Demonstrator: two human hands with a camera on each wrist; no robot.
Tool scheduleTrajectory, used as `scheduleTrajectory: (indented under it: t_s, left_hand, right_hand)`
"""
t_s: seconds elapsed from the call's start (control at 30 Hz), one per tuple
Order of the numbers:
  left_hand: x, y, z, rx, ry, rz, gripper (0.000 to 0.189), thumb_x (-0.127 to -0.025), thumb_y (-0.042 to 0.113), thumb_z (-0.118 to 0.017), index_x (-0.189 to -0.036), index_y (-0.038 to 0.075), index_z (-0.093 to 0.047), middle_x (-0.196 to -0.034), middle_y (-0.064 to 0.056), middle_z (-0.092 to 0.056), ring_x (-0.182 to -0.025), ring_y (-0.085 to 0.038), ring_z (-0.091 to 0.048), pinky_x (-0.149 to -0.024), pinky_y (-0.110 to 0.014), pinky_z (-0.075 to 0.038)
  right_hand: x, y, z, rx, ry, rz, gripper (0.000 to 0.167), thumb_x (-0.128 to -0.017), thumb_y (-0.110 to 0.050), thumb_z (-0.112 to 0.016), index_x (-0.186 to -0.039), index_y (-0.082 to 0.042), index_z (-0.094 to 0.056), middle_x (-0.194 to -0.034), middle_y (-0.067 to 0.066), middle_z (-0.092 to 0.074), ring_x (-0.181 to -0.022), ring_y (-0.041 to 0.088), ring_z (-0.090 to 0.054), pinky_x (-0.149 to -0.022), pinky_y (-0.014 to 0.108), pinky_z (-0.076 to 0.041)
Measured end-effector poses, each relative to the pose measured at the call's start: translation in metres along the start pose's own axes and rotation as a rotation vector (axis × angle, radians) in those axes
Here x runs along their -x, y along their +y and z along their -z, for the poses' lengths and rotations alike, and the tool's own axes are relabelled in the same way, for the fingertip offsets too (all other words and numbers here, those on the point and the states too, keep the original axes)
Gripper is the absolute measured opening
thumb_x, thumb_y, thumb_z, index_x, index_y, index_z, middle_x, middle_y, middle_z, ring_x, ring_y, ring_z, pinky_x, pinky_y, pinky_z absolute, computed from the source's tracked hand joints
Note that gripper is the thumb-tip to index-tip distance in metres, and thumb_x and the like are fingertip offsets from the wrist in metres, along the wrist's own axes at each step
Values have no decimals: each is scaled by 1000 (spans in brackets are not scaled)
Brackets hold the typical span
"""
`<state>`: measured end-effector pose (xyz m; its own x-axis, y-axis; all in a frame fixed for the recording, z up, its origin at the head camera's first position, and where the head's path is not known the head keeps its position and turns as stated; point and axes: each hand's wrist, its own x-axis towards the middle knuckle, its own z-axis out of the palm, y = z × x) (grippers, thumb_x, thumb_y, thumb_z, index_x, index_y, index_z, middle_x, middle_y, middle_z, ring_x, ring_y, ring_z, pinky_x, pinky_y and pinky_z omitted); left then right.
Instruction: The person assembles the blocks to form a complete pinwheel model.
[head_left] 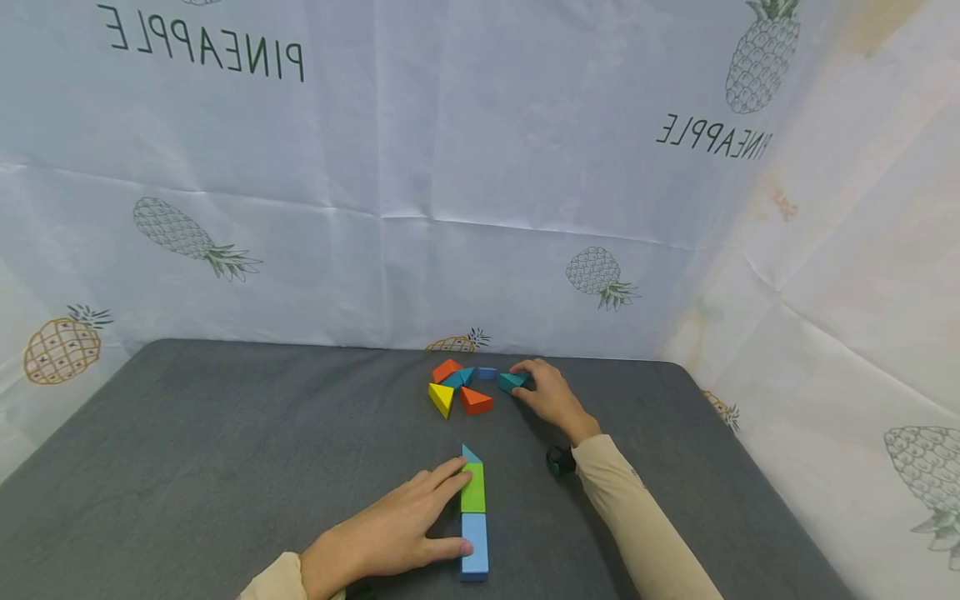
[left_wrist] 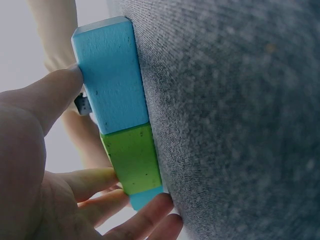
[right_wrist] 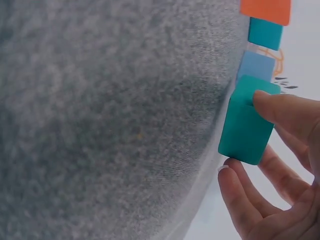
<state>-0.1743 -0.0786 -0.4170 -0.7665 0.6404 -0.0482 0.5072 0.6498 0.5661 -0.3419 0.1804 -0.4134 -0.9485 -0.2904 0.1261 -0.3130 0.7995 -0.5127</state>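
In the head view a row of blocks lies on the table: a light blue rectangular block (head_left: 474, 542), a green block (head_left: 473, 490) and a blue triangular block (head_left: 469, 454). My left hand (head_left: 397, 521) touches the row from its left side, the thumb at the light blue block and the fingers by the green one. The blocks meet end to end in the left wrist view. Farther off, my right hand (head_left: 553, 396) pinches a teal triangular block (right_wrist: 247, 125) between thumb and fingers, close over the table.
Beside the right hand lies a loose group: orange triangular blocks (head_left: 477, 401), a yellow triangular block (head_left: 441, 398), teal triangular blocks (head_left: 453, 380) and a small blue block (head_left: 487, 373). The grey table (head_left: 225, 450) ends at a pineapple-print cloth (head_left: 465, 167) hanging behind and at the right.
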Motion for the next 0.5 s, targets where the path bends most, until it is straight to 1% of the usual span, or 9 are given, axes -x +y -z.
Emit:
scheduleTrajectory:
  t_s: [0.17, 0.33, 0.5]
  left_hand:
    - [0, 0, 0, 1, -6, 7, 86, -90, 71, -51, -154, 16, -35, -163, -2, -27, -140, -29, -42, -107, -54, -42]
    - [0, 1, 0, 0, -10, 9, 87, -89, 72, -51, -154, 16, -35, -163, -2, -27, -140, -30, -42, -106, -54, -42]
    - [0, 0, 0, 3, -11, 10, 87, -89, 72, -51, -154, 17, -35, -163, -2, -27, -140, -29, -41, -107, -54, -42]
  right_hand:
    - [4, 0, 2, 0, 8, 3, 34, -91, -12, -72, -124, -8, -65, -126, 14, -61, -112, 30, -60, -94, 46, -51]
    - [11, -4, 5, -6, 19, 15, 34, -91, -12, -72, -124, -7, -65, -123, 14, -62, -110, 31, -60, -93, 46, -51]
    - [21, -9, 7, 4, 49, 58, 32, -90, -9, -72, -121, -6, -66, -118, 15, -63, -107, 33, -61, -89, 46, -53]
